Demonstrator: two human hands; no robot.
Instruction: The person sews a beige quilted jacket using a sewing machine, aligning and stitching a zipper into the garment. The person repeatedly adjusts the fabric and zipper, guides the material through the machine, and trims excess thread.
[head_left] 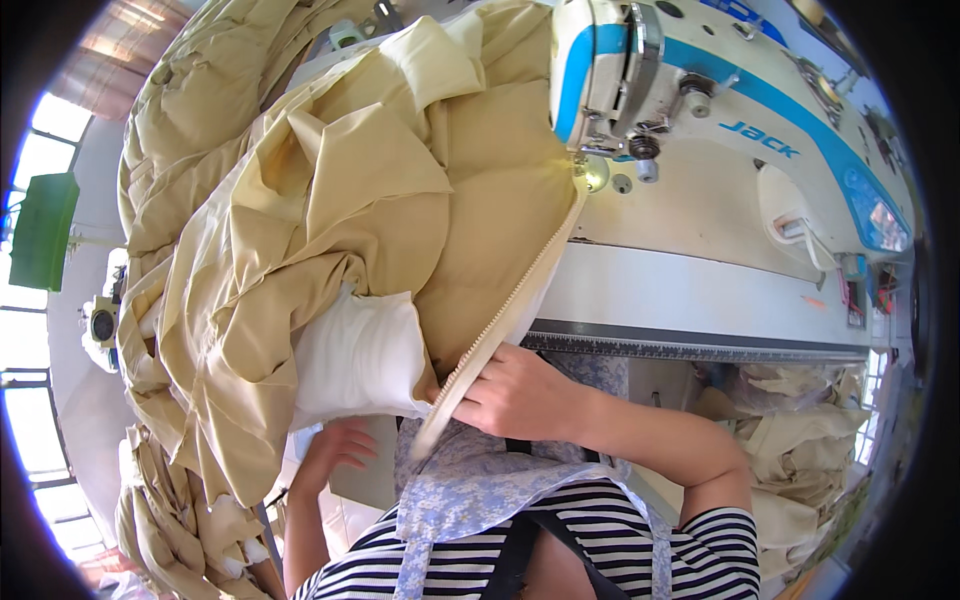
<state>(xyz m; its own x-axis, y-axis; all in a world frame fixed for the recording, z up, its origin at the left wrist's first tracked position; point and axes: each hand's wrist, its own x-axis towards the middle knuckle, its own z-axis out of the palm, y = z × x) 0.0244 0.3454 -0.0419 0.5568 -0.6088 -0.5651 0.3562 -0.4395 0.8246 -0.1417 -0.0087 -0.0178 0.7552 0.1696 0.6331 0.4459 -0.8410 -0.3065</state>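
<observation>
Zipper tape (505, 310) runs from needle area of sewing machine (700, 130) at 1 o'clock down to right hand (520, 395), which pinches tape's lower end w/ beige padded fabric (330, 230). Left hand (335, 450), 7 o'clock, under the bulk, fingers loosely curled, grip unclear. Judging by the free length of tape below the needle, seam looks barely started; most of it left.

I count one sewing machine (720, 150), one zipper tape (505, 320), one beige padded garment (340, 230), one green bin (42, 230), and two hands: left hand (335, 450), right hand (515, 395).
</observation>
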